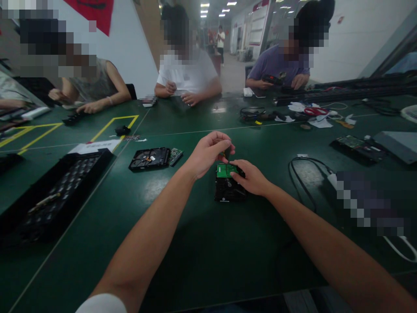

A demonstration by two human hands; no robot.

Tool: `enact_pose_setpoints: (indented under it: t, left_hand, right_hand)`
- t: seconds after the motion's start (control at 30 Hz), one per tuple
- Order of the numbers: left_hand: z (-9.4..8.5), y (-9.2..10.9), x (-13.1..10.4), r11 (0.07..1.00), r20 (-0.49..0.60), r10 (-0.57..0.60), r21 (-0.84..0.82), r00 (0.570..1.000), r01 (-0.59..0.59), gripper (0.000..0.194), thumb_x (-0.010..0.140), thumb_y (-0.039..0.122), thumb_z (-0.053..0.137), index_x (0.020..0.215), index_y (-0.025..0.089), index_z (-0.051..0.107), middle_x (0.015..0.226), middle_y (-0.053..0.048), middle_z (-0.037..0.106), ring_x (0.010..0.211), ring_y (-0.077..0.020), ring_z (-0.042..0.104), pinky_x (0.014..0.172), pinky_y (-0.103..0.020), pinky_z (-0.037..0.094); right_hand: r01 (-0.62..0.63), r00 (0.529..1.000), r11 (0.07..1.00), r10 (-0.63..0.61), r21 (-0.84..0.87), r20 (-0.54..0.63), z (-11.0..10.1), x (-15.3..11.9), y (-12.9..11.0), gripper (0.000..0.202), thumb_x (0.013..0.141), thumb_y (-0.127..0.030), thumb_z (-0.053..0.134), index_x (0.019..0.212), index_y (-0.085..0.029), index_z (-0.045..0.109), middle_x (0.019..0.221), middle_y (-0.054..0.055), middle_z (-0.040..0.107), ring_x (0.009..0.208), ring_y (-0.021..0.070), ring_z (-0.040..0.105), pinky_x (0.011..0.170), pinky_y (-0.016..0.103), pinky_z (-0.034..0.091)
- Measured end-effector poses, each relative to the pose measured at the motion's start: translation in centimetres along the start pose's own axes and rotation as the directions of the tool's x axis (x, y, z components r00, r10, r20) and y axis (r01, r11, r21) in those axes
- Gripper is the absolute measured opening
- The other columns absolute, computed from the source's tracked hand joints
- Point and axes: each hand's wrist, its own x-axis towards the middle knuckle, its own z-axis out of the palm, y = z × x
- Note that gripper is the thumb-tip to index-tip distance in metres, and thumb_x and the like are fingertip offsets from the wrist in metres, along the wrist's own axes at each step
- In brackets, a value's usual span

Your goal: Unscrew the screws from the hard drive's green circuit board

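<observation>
A black, hard-drive-like unit [230, 191] with a green circuit board [223, 170] on top lies on the table in front of me. My left hand [211, 153] is closed in a pinch above the board, on what looks like a small dark screwdriver [230, 150] held upright. Fingers partly hide the tool and its tip. My right hand [251, 177] grips the unit along its right side, with the thumb on the board. To the left lies a similar black unit [149, 159], with a loose circuit board [176, 156] against its right end.
A long black tray [58, 195] stands at left. A cable [295, 174] runs to a power strip [339, 187] at right, and another unit with a board [358, 148] lies beyond it. Scissors [316, 111] and scraps lie farther back. Three people sit across the table [195, 252].
</observation>
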Motion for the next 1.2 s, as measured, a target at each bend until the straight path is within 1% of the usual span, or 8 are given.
enact_pose_setpoints:
  t: [0.1,0.27,0.47,0.57,0.67,0.8,0.97,1.2]
  left_hand:
    - [-0.2,-0.23,0.14,1.0,0.028,0.016,0.003,0.999,-0.016,0.018,0.096,0.031,0.067,0.105,0.016,0.072,0.092,-0.007,0.069,0.087,-0.0168,0.068,0.058,-0.02,0.053]
    - [-0.39,-0.13,0.12,0.998,0.037,-0.011,-0.064,0.999,0.013,0.022,0.097,0.031,0.061,0.101,0.015,0.075,0.097,-0.009,0.068,0.093,-0.0192,0.067,0.065,-0.025,0.06]
    - [-0.02,0.12,-0.13,1.0,0.017,-0.021,-0.009,1.0,0.021,0.016,0.093,0.03,0.071,0.097,0.014,0.07,0.099,-0.008,0.07,0.089,-0.0175,0.068,0.066,-0.027,0.062]
    - [0.14,0.04,-0.15,1.0,-0.019,-0.018,0.01,1.0,0.018,0.019,0.09,0.028,0.077,0.091,0.015,0.064,0.098,-0.009,0.072,0.087,-0.0166,0.069,0.065,-0.024,0.06]
    - [0.23,-0.01,-0.16,1.0,-0.004,-0.006,0.01,1.0,0.006,0.023,0.089,0.028,0.08,0.093,0.016,0.061,0.096,-0.008,0.073,0.088,-0.0164,0.07,0.065,-0.023,0.059]
    - [0.22,-0.01,-0.16,1.0,0.035,0.018,0.007,0.999,-0.019,0.021,0.092,0.032,0.076,0.102,0.017,0.067,0.093,-0.005,0.069,0.089,-0.0167,0.068,0.066,-0.024,0.06]
    - [-0.06,0.06,-0.15,0.999,0.069,0.0,-0.043,0.998,0.003,0.022,0.098,0.035,0.066,0.103,0.015,0.075,0.098,-0.008,0.067,0.094,-0.0189,0.066,0.071,-0.027,0.063]
    - [0.19,0.25,-0.19,0.999,-0.006,-0.037,-0.007,0.999,0.037,0.016,0.092,0.03,0.075,0.094,0.015,0.07,0.098,-0.007,0.068,0.089,-0.0164,0.067,0.067,-0.026,0.063]
  right_hand:
    - [-0.005,1.0,1.0,0.005,0.005,-0.005,-0.01,0.01,-0.04,0.039,0.103,-0.04,0.06,0.139,-0.024,0.061,0.137,0.013,0.069,0.129,0.0316,0.063,0.114,0.057,0.049]
    - [-0.015,1.0,1.0,0.015,0.001,0.005,-0.11,0.01,-0.25,0.04,0.103,-0.038,0.06,0.14,-0.023,0.061,0.135,0.013,0.07,0.128,0.0314,0.064,0.113,0.056,0.05]
    - [-0.014,1.0,1.0,0.014,0.003,0.009,-0.1,0.07,-0.39,0.039,0.103,-0.038,0.059,0.139,-0.023,0.062,0.134,0.013,0.07,0.127,0.0308,0.065,0.112,0.055,0.05]
    - [-0.012,1.0,1.0,0.012,0.004,0.002,-0.01,0.09,-0.32,0.04,0.103,-0.038,0.06,0.14,-0.022,0.061,0.136,0.013,0.07,0.128,0.0308,0.064,0.114,0.055,0.049]
    - [-0.012,1.0,1.0,0.012,0.001,-0.003,0.01,0.08,-0.25,0.041,0.103,-0.039,0.061,0.14,-0.022,0.061,0.138,0.014,0.069,0.132,0.0312,0.062,0.116,0.055,0.047]
    - [-0.005,1.0,1.0,0.005,0.01,0.01,-0.04,0.06,-0.22,0.043,0.103,-0.04,0.059,0.142,-0.022,0.061,0.138,0.014,0.069,0.132,0.0307,0.062,0.116,0.054,0.047]
    - [-0.031,1.0,0.999,0.031,0.008,0.005,-0.01,0.02,-0.14,0.037,0.104,-0.037,0.059,0.138,-0.024,0.063,0.135,0.013,0.07,0.127,0.03,0.064,0.112,0.054,0.05]
    - [-0.063,0.998,0.996,0.063,0.056,0.005,-0.09,0.09,-0.34,0.039,0.106,-0.03,0.052,0.143,-0.024,0.059,0.136,0.012,0.068,0.128,0.028,0.063,0.114,0.053,0.049]
